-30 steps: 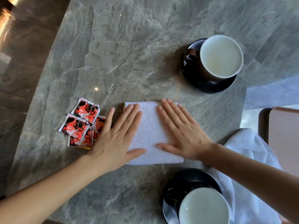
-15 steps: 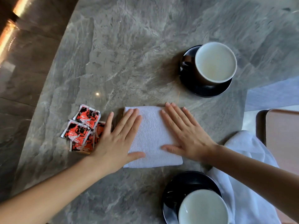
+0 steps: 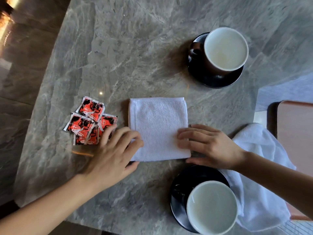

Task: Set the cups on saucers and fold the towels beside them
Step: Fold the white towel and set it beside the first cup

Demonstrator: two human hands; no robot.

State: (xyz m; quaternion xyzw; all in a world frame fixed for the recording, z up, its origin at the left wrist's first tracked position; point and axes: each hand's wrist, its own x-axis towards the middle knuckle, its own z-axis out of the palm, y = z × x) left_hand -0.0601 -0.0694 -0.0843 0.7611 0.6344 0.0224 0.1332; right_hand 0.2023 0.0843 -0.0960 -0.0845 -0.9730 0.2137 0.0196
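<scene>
i see a white folded towel (image 3: pixel 158 128) lying flat as a neat square in the middle of the scene. beyond it to the right, a dark cup (image 3: pixel 223 50) with a pale inside stands upright on a black saucer (image 3: pixel 218 80). nearest me, a second cup (image 3: pixel 211 207) sits on its own black saucer (image 3: pixel 179 189). a loose white towel (image 3: pixel 259 168) lies crumpled just right of that near saucer.

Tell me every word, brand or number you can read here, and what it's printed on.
Red, black and white packets: there is small print on them, but it is too blurred to read.
Folded white towel, both cups, saucers and marble table: no writing visible.
</scene>
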